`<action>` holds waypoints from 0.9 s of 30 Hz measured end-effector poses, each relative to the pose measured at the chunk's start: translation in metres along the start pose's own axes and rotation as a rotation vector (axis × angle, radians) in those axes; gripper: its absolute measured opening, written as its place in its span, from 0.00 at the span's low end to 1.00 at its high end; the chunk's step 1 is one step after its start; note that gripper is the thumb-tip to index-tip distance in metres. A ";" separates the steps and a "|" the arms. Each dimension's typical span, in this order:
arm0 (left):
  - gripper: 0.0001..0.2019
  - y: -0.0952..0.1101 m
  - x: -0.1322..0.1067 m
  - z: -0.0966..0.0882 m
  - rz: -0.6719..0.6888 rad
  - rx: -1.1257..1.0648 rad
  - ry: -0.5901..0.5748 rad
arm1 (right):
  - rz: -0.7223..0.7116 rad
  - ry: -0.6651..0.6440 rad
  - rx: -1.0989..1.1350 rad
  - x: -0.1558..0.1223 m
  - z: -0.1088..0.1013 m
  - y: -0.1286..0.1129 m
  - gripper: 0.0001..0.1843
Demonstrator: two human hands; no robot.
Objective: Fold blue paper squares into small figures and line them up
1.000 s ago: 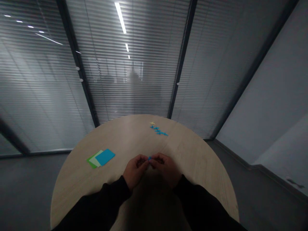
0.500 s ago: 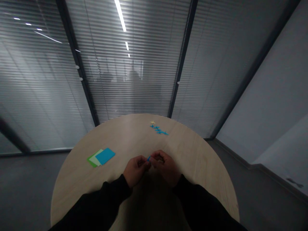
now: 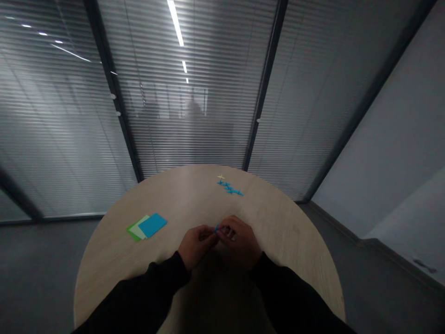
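Fingertips (image 3: 210, 238) meet on a small blue piece (image 3: 216, 228) at a round wooden table (image 3: 288, 232).
Left hand (image 3: 193, 247) and right hand (image 3: 242, 243) pinch it between thumbs and fingers, tips close together; its exact form is hidden. Beyond, small blue pointed shapes (image 3: 228, 189) and a yellow shape (image 3: 221, 176) lie near the far edge. Leftward lie overlapping green, pale green and blue sheets (image 3: 153, 225).

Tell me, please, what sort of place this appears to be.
Probably an office or small meeting room: slatted blinds fill tall panels set in dark frames, a plain pale wall stands at the right, and there is a rounded wood-look table.
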State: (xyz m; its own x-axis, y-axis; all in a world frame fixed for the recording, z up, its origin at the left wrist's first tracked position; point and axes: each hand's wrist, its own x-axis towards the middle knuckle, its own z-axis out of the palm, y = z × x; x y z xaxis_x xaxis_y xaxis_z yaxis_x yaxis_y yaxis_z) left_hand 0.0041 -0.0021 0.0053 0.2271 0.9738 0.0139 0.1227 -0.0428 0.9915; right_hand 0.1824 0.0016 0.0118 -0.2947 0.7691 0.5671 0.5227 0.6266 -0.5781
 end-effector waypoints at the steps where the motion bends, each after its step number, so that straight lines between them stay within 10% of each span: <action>1: 0.12 0.000 0.000 0.000 0.003 -0.008 0.002 | -0.022 0.000 -0.010 0.000 0.000 -0.001 0.01; 27: 0.20 -0.007 0.002 0.001 -0.127 -0.645 -0.109 | -0.269 -0.053 -0.275 -0.003 -0.001 0.004 0.09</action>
State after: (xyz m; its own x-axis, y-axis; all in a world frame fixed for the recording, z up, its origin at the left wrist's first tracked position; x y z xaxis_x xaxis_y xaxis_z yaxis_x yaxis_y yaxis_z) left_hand 0.0046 -0.0003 -0.0013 0.3499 0.9327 -0.0874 -0.4404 0.2461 0.8634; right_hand 0.1856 0.0014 0.0084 -0.4875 0.5914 0.6423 0.6136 0.7554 -0.2298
